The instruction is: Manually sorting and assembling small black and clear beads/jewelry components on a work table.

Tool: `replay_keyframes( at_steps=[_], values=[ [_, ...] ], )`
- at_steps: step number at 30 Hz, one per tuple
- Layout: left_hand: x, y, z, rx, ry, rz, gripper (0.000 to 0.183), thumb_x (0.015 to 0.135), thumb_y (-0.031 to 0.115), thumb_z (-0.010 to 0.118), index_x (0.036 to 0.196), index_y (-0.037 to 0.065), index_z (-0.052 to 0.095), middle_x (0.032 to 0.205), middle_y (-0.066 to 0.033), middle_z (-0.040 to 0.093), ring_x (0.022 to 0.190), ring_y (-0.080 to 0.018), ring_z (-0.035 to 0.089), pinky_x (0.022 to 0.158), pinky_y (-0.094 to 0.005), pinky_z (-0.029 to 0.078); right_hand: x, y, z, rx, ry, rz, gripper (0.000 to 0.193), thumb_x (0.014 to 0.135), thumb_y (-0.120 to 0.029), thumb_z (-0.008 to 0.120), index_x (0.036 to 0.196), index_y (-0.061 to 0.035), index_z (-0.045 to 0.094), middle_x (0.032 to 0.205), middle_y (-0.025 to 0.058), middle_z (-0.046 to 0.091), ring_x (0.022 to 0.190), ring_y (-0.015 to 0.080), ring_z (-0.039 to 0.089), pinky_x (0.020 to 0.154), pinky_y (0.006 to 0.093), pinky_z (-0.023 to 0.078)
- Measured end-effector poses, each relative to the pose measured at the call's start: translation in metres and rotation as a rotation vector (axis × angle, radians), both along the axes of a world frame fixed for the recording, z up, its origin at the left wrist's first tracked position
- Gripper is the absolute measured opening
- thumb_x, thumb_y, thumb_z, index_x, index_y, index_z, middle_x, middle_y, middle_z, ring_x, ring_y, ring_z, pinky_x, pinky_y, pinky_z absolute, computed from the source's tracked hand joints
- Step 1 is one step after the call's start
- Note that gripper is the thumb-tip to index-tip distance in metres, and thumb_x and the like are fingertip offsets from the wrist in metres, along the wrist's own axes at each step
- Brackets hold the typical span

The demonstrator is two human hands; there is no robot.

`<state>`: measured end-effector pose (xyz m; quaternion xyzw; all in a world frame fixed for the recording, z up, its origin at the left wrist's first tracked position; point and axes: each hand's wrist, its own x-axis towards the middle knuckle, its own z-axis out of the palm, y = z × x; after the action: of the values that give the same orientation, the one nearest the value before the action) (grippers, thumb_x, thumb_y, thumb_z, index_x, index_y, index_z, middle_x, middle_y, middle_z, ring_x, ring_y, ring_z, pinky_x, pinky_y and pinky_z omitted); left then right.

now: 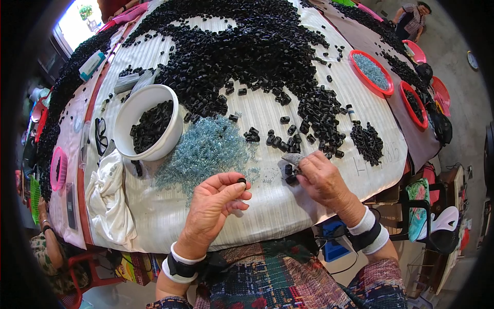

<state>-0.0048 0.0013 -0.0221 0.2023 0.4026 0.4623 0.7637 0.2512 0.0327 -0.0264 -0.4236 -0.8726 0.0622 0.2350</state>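
Observation:
My left hand pinches a small round black plastic part between thumb and forefinger, the other fingers curled behind. To its right, my right hand is bent low over the cloth, a grey finger cover on its forefinger. Black plastic pieces lie right at its fingertips; whether one is gripped is hidden. Just beyond my left hand spreads a pile of tiny translucent bluish pieces. Loose black cylindrical parts are scattered ahead of my right hand.
A white bowl of black parts stands left, beside a crumpled white cloth and glasses. A huge black heap covers the far table. Thin black pieces and red baskets are right. Other people are at the edges.

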Motion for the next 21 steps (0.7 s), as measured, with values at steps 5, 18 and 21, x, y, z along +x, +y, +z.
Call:
replay_keyframes(
  at_steps=[5,18,21],
  values=[
    [0.01,-0.003,0.002,-0.026,-0.008,-0.043,0.015,0.088,0.002,0.057,0.102,-0.001,0.059,0.092,-0.0142,0.065,0.075,-0.0176,0.067,0.057,-0.027,0.058,-0.005,0.003,-0.008,0.03,-0.054,-0.065,0.026,0.068,0.0,0.062,0.093,-0.0005,0.055,0.082,0.0133,0.056,0.078,0.0307,0.054,0.073,0.0393,0.046],
    [0.026,-0.004,0.012,0.3,0.268,-0.097,0.021,0.083,0.001,0.066,0.103,-0.004,0.063,0.089,-0.0098,0.067,0.076,-0.0133,0.065,0.065,-0.0236,0.055,-0.033,-0.013,0.046,-0.09,0.31,0.136,0.047,0.071,0.007,0.067,0.116,-0.001,0.056,0.081,0.011,0.061,0.071,0.0221,0.064,0.059,0.0304,0.053],
    [0.027,-0.007,0.016,0.337,0.327,-0.086,0.022,0.081,0.003,0.069,0.102,-0.004,0.064,0.087,-0.007,0.066,0.076,-0.009,0.063,0.065,-0.02,0.052,-0.035,-0.015,0.046,-0.07,0.306,0.171,0.04,0.068,0.007,0.066,0.106,0.0011,0.054,0.081,0.014,0.056,0.071,0.0295,0.06,0.06,0.0354,0.051]
  ],
)
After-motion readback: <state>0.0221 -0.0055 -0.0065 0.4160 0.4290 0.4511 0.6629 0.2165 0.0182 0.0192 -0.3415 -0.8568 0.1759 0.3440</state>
